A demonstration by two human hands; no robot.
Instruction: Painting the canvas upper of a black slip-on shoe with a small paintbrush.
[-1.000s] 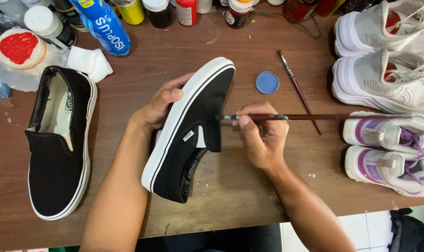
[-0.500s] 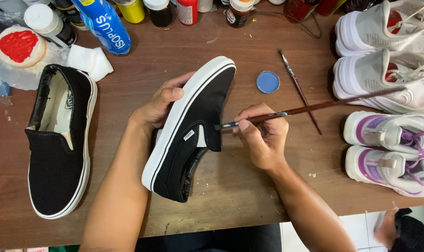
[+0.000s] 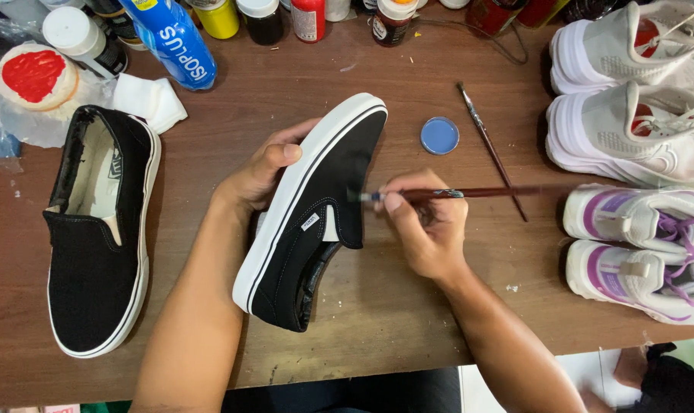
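My left hand (image 3: 263, 168) grips a black slip-on shoe (image 3: 316, 214) with a white sole, tilted on its side over the wooden table (image 3: 377, 306). A thin paintbrush (image 3: 469, 193) lies level in my right hand (image 3: 427, 229), its tip touching the shoe's black canvas side. The matching black shoe (image 3: 94, 237) lies flat at the left, opening up. Just beyond the brush, a small round cap of blue paint (image 3: 439, 135) sits on the table.
A second brush (image 3: 490, 149) lies beside the blue cap. Paint bottles (image 3: 308, 17) and a blue bottle (image 3: 175, 42) line the far edge. A palette with red paint (image 3: 32, 75) and white cloth (image 3: 149, 101) sit far left. White sneakers (image 3: 630, 130) and purple-laced sneakers (image 3: 641, 245) fill the right.
The brush handle tilted upward half a second ago and is level again now; its tip has stayed on the shoe's side. My left hand still holds the shoe in the same place.
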